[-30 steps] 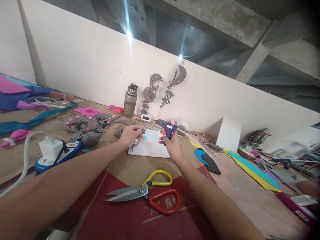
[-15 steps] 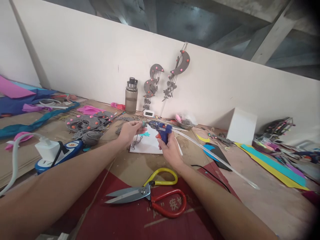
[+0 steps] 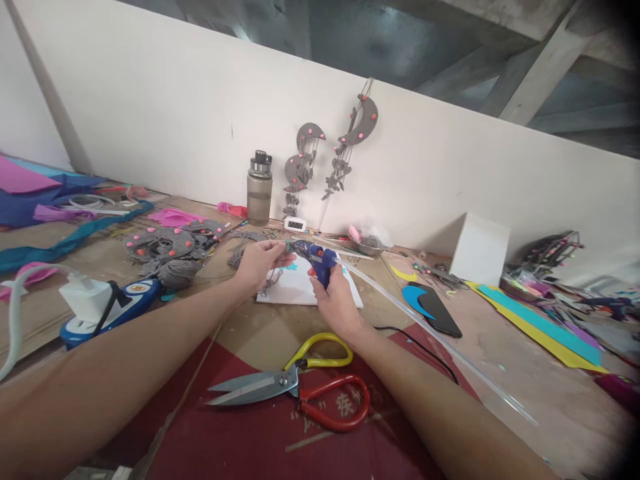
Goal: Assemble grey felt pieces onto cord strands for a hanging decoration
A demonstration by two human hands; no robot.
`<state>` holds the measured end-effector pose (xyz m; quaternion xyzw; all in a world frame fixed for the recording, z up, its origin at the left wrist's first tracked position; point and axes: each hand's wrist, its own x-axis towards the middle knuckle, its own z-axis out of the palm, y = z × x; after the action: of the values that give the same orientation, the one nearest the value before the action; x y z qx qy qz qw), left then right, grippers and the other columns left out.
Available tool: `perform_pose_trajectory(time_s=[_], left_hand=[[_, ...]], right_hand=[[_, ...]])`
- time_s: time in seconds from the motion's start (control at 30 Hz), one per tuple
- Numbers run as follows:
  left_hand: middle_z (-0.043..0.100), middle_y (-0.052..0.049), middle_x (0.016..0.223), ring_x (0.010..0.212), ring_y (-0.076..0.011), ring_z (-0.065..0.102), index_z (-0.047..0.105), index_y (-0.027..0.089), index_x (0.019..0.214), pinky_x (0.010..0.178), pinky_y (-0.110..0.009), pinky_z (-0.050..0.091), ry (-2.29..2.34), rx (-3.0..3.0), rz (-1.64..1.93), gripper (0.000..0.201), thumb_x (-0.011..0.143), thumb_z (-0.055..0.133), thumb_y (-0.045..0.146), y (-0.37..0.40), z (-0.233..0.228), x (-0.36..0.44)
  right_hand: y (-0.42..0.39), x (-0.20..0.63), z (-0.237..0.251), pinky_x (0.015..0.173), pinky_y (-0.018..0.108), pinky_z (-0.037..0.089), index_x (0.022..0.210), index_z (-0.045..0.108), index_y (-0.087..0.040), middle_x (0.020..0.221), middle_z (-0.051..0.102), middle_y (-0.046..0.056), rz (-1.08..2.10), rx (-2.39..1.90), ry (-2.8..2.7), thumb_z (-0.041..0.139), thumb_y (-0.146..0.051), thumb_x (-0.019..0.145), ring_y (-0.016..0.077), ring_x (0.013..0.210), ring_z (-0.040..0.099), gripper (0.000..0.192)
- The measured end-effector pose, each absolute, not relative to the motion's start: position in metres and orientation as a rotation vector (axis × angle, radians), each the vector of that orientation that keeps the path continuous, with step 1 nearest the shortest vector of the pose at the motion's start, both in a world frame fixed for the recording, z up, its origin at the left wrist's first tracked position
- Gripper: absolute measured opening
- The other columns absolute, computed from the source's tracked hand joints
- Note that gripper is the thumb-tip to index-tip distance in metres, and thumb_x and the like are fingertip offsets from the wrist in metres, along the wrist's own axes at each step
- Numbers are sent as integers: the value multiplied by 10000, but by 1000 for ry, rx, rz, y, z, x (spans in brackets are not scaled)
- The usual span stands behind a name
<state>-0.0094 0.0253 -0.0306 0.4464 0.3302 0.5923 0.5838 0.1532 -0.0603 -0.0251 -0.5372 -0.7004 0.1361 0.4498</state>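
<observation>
My right hand (image 3: 334, 301) is gripping the glue gun (image 3: 315, 257); my left hand's (image 3: 260, 261) fingers are pinching a small grey piece (image 3: 286, 247), mostly hidden, details unclear.

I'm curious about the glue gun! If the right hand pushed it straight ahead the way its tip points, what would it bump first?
Probably the small grey piece pinched in the left hand; the glue gun in the right hand points at it.

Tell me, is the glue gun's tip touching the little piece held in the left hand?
Cannot tell. In the head view the glue gun nozzle meets the left hand fingertips, hiding any gap.
</observation>
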Motion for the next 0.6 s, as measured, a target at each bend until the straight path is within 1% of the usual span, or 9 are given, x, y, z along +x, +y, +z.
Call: perform_pose_trajectory(time_s=[0.13, 0.3, 0.47, 0.6], left_hand=[[671, -50, 675, 658, -150, 686, 592, 108, 770, 689, -278, 562, 779, 1050, 1373, 222, 736, 704, 297, 24, -29, -8], [671, -45, 667, 642, -152, 685, 588, 111, 770, 672, -284, 567, 799, 1041, 1404, 199, 742, 693, 278, 24, -29, -8], [665, -35, 659, 623, -138, 678, 590, 111, 770, 673, -274, 568, 788, 1044, 1387, 181, 747, 689, 261, 24, -29, -8], [665, -38, 661, 605, -136, 675, 589, 109, 776, 649, -266, 568, 799, 1045, 1385, 152, 766, 671, 236, 23, -27, -7]], right_hand=[[-60, 153, -24, 802, 372, 490, 1104, 455, -178, 1049, 645, 121, 320, -1312, -1754, 470, -244, 855, 223, 894, 623, 258], [-60, 153, -26, 850, 397, 478, 1069, 481, -168, 1049, 639, 139, 264, -1334, -1745, 470, -237, 852, 241, 936, 615, 228], [-60, 152, -26, 887, 411, 470, 1157, 463, -153, 1074, 635, 147, 232, -1312, -1769, 461, -233, 858, 252, 1011, 602, 309], [-61, 151, -26, 903, 402, 472, 1190, 461, -159, 1112, 622, 146, 168, -1294, -1781, 455, -233, 865, 251, 1064, 586, 333]])
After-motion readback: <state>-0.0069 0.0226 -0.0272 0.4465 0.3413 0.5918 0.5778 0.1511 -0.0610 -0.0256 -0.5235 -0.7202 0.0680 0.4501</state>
